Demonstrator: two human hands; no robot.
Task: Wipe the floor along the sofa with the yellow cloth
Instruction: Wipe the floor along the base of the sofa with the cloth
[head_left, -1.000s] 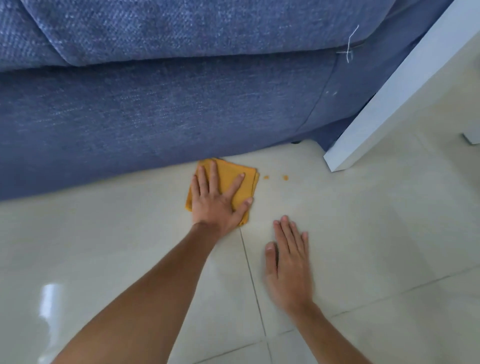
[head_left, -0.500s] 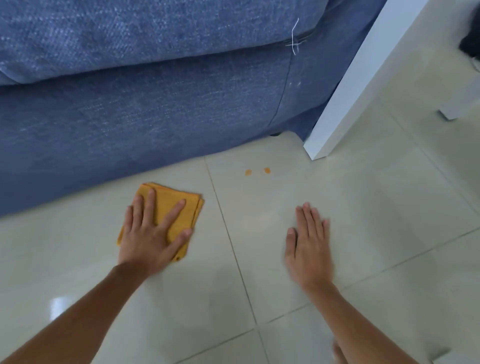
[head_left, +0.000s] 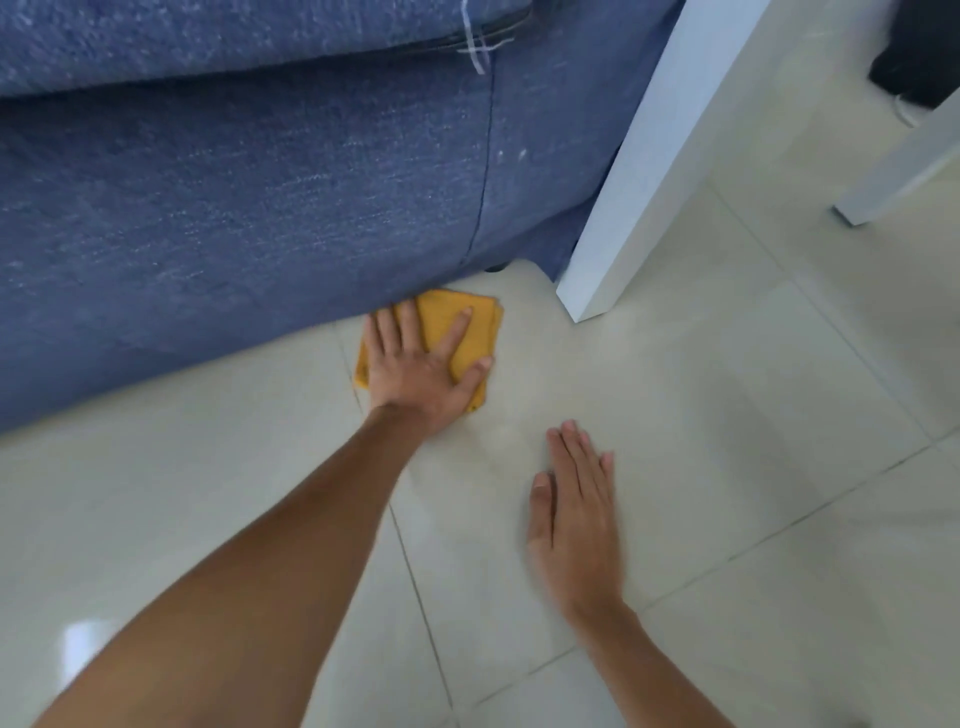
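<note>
**Cloth at the sofa's foot**

Here, in the head view, our left hand (head_left: 423, 369) presses flat, fingers spread, on the folded yellow cloth (head_left: 457, 332), which lies on the pale tiled floor (head_left: 675, 415) touching the blue fabric sofa (head_left: 234, 182) base. Our right hand (head_left: 574, 512) rests open on the tiles, holding nothing. We judge the cloth could bunch under the sofa edge, or snag the white table leg (head_left: 613, 260) nearby.

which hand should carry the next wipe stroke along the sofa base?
Left. The left hand lies flat on the yellow cloth at the sofa base. The right hand is empty, flat on the floor.
</note>
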